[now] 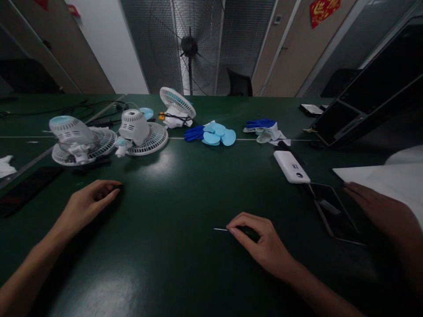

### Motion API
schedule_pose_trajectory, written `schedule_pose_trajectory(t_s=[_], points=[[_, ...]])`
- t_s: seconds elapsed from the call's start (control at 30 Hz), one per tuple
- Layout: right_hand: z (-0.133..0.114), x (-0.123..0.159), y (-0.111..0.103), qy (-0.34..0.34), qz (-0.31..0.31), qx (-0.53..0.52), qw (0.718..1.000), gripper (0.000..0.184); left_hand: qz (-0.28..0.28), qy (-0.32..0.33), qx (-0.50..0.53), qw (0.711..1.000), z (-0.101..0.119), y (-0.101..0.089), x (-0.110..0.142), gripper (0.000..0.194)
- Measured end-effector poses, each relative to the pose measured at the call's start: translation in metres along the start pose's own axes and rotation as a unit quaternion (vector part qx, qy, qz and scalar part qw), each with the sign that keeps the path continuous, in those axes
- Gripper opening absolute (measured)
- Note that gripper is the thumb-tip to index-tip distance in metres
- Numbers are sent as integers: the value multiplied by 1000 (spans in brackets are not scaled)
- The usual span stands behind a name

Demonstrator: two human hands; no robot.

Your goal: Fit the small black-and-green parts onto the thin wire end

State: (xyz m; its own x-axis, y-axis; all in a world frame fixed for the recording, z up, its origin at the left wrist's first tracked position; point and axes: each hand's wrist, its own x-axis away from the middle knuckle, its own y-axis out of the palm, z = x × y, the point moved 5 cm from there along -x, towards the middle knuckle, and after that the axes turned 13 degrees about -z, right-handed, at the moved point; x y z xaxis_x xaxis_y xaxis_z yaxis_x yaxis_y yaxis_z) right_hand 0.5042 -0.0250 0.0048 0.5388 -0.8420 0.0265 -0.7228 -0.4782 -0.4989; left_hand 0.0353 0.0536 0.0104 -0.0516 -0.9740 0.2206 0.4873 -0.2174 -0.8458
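My right hand [261, 240] is closed around a small screwdriver [220, 229]. Its thin metal shaft points left, and most of the dark handle lies under my fingers. My left hand [90, 202] rests on the green tabletop, fingers loosely curved, thumb and index finger apart, nothing between them. Beyond it lie two white fan heads [132, 127] [74, 136], grilles down. A third small white fan [176, 108] tilts farther back. Light-blue fan blades [218, 134] lie in the middle, against a blue-and-white glove [194, 133].
Another person's hand [380, 207] is at the right, beside white paper [390, 180]. Near it lie a dark phone-like device [335, 211] and a white power bank [291, 166]. More gloves [264, 130] lie behind. A dark flat panel [29, 187] is at left.
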Motion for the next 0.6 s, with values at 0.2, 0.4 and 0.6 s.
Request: schedule_pose_trajectory(t_s=[0.2,0.4,0.6], points=[[0,0,1,-2,3,-5,1000,12,-66,167,-4,984,83,61,7,44],[-3,1,1,-14,3,1,1000,11,-133,278,52,950,170,131,33,36],[-2,2,0,-13,10,12,1000,14,-178,307,108,929,200,152,38,46]])
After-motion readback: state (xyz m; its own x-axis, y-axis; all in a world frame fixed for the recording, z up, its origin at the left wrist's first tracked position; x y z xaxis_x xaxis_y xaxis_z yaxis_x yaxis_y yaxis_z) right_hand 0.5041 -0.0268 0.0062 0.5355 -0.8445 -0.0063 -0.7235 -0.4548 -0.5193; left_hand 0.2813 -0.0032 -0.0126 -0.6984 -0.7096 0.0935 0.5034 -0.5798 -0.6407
